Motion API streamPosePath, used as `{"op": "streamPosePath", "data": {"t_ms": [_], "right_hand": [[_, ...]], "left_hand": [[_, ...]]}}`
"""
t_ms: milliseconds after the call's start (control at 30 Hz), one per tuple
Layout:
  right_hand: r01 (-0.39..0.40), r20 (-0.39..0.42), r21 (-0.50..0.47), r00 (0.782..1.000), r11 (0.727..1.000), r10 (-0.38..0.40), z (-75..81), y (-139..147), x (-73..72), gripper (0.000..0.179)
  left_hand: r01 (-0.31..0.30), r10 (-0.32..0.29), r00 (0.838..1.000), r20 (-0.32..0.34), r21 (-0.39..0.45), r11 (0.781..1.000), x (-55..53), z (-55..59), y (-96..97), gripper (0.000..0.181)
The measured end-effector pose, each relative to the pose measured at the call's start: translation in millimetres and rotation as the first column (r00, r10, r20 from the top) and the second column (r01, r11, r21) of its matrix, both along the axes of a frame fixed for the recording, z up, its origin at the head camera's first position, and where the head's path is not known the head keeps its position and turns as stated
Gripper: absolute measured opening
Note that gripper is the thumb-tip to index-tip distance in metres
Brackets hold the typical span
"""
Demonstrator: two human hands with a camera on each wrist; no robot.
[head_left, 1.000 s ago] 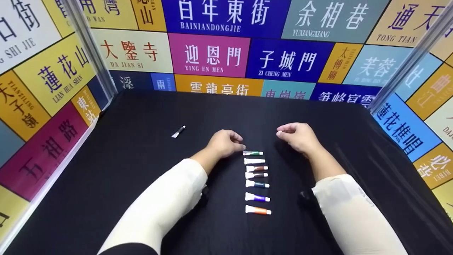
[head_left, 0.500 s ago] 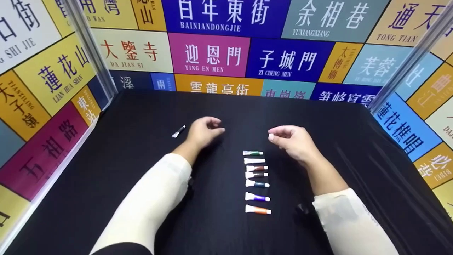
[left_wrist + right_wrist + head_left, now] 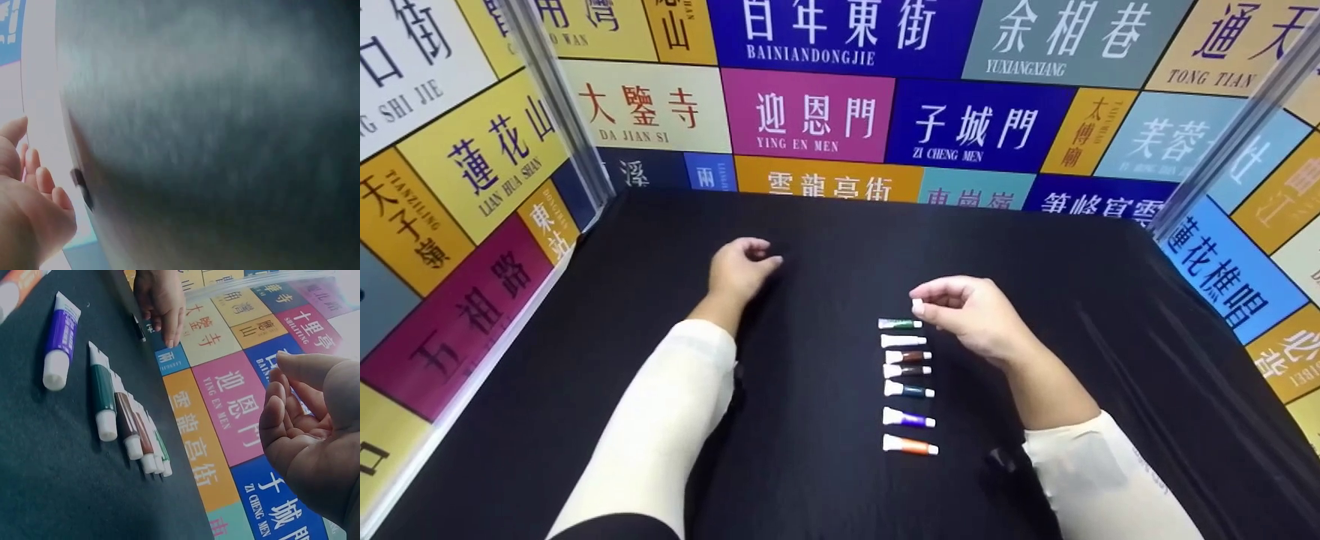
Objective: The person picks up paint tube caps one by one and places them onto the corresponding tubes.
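Note:
My left hand (image 3: 739, 274) hovers at the left of the black cloth, fingers loosely bent and holding nothing visible. Close by lies a small black paint tube (image 3: 139, 328), which that hand hides in the head view; it also shows in the left wrist view (image 3: 82, 189). My right hand (image 3: 971, 311), fingers loosely curled with no object seen between them, is beside the cap end of the green paint tube (image 3: 898, 324). Below that runs a column of white (image 3: 903, 341), brown (image 3: 908, 357), dark (image 3: 907, 370), teal (image 3: 909, 390), purple (image 3: 909, 418) and orange (image 3: 910, 445) tubes.
Black cloth (image 3: 810, 360) covers the table. Panels with colourful printed signs (image 3: 810, 116) rise at the back and both sides, joined by clear corner posts (image 3: 1237, 135). The tubes' caps point right.
My left hand has moved from beside the green tube leftwards to the black tube. The right hand has shifted left and slightly nearer, towards the green tube's cap. The tubes stay put.

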State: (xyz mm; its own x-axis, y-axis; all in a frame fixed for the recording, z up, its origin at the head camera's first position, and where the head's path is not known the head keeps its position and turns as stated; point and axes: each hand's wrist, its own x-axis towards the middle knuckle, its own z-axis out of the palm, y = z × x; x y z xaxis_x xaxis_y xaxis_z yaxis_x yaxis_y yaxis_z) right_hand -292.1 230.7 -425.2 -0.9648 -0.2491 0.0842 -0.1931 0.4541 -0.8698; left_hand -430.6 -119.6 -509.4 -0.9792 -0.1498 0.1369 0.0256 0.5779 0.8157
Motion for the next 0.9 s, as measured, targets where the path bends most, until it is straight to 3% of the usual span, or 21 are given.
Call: {"op": "streamPosePath", "data": {"t_ms": [133,267,467,900], "right_hand": [[-0.02,-0.007,-0.039,1.0,0.999,0.02,-12.0,3.6,-6.0,0.022],[-0.044,-0.023,-0.082,0.999,0.996,0.042,-9.8,4.6,-3.5,0.024],[-0.072,-0.046,-0.104,0.997,0.992,0.068,-2.7,4.3,1.5,0.025],[-0.098,-0.069,-0.111,0.994,0.989,0.09,1.5,2.2,7.7,0.022]], "left_hand": [[-0.076,0.079,0.993,0.085,-0.039,0.996,3.0,-1.9,-14.3,0.046],[-0.12,0.127,0.979,0.161,-0.049,0.992,7.5,-1.6,-24.6,0.048],[-0.119,0.143,0.967,0.209,-0.125,0.985,12.5,1.0,-31.1,0.04],[-0.061,0.112,0.968,0.226,-0.222,0.973,9.7,-0.4,-30.5,0.025]]}}
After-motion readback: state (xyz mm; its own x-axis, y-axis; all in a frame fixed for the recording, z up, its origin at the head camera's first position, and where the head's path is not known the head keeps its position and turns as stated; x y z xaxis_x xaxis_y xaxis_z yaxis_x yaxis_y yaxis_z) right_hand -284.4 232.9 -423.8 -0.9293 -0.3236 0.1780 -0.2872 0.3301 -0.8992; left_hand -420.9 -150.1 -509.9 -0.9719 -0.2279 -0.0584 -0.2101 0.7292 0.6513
